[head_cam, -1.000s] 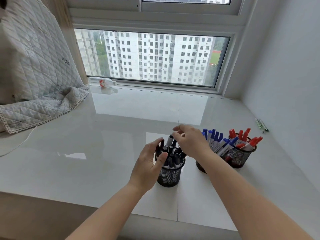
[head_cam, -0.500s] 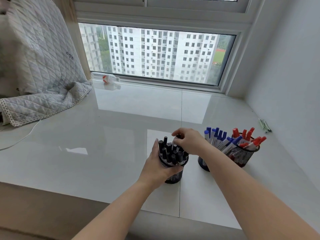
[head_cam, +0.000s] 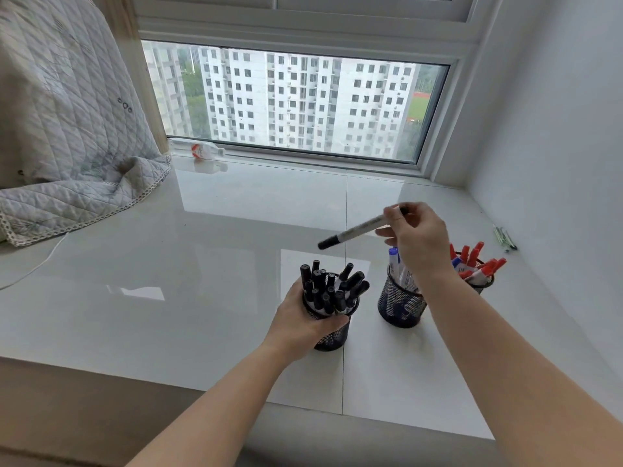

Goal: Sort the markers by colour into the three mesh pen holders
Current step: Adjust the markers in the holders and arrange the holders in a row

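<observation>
1. Head view: a black-capped marker [head_cam: 360, 228] is being pinched near its tail by the right hand [head_cam: 416, 242], tilted cap-down above the desk [head_cam: 202, 281], between the holders.
2. The black-marker holder [head_cam: 332, 332] is being gripped around its wall by the left hand [head_cam: 303, 323], probably to steady it against tipping.
3. Blue markers are being kept in the middle holder [head_cam: 399, 305] and red ones in the far holder [head_cam: 483, 285], partly hidden by the right forearm.
4. Sorting is being judged nearly finished.
</observation>
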A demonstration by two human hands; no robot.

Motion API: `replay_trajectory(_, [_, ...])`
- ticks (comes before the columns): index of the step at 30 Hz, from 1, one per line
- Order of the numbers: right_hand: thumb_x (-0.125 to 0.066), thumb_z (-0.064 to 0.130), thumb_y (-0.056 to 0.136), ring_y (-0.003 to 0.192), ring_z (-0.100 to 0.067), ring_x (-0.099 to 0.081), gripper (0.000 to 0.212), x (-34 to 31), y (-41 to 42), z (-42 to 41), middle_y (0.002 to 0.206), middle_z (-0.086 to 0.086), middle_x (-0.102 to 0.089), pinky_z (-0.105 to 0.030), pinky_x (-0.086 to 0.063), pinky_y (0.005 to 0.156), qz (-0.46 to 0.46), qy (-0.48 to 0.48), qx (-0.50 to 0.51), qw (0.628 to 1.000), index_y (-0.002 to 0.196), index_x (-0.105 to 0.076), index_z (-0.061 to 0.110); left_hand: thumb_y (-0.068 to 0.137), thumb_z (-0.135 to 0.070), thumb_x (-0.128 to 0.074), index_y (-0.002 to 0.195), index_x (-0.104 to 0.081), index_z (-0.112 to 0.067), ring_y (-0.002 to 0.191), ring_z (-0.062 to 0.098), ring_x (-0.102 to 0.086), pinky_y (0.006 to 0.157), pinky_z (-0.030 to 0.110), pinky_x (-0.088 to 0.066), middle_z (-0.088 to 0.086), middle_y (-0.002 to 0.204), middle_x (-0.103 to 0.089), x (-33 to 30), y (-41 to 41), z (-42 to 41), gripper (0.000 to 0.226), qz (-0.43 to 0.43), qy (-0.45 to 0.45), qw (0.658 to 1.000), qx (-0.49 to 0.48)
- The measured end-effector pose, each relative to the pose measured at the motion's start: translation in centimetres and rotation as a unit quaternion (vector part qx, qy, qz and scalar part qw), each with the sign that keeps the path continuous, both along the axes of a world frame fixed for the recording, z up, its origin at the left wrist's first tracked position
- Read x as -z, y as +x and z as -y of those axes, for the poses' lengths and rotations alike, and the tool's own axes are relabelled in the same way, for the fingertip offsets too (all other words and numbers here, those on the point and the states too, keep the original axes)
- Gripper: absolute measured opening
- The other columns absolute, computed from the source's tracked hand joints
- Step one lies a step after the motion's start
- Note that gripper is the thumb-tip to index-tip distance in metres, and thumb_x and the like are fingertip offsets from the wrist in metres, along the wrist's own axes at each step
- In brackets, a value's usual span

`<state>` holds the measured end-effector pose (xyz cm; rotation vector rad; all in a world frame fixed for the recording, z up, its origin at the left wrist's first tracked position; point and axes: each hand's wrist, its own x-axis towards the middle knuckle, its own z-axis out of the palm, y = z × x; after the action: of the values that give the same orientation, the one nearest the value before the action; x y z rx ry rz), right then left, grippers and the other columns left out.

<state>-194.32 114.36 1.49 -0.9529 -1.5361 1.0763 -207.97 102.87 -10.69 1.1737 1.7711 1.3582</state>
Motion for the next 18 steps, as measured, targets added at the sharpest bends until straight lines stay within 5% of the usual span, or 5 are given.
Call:
replay_trajectory(4, [-0.060,0.002,0.086,0.059,-0.012,-0.068,0.010,-0.5,1.1,0.2,0.084,-0.012,-0.063,-0.021,-0.057,0.060,-0.310,-0.233,0.013,0.922,0.089,-0.050,0.004,0.059,-0.031,-0.083,0.101,-0.048,-0.049,0.090,-0.022,-0.053,0.067,-0.004,-0.038,-0.025,0.100,-0.061,0.2,-0.1,0.0,0.057,0.009,0.002,1.000,0.004])
replay_trajectory(7, [-0.055,-0.005,0.085,0.065,-0.017,-0.069,0.011,0.0,1.3,0.6,0.095,-0.019,-0.058,-0.022,-0.058,0.061,-0.390,-0.326,-0.048,0.860,0.095,-0.050,-0.002,0.062,-0.026,-0.083,0.102,-0.047,-0.047,0.089,-0.022,-0.052,0.068,-0.005,-0.037,-0.022,0.102,-0.061,0.3,0.0,0.0,0.058,0.010,0.007,1.000,0.005])
replay_trajectory(13, [-0.045,-0.007,0.089,0.078,-0.021,-0.071,0.016,1.1,0.7,1.4,0.090,-0.015,-0.064,-0.027,-0.058,0.071,-0.292,-0.338,-0.173,0.878,0.100,-0.047,0.004,0.062,-0.028,-0.083,0.100,-0.045,-0.049,0.088,-0.025,-0.050,0.067,-0.006,-0.036,-0.023,0.102,-0.058,0.3,0.0,-0.1,0.058,0.003,0.005,1.000,0.001])
replay_trajectory(18, [-0.059,0.002,0.085,0.090,-0.020,-0.065,0.022,2.2,-0.1,1.5,0.095,-0.005,-0.062,-0.027,-0.055,0.072,-0.039,-0.175,-0.146,0.973,0.097,-0.053,0.019,0.057,-0.036,-0.082,0.101,-0.045,-0.050,0.088,-0.022,-0.052,0.066,-0.004,-0.038,-0.022,0.102,-0.059,0.4,0.2,0.0,0.059,0.013,0.007,1.000,-0.008])
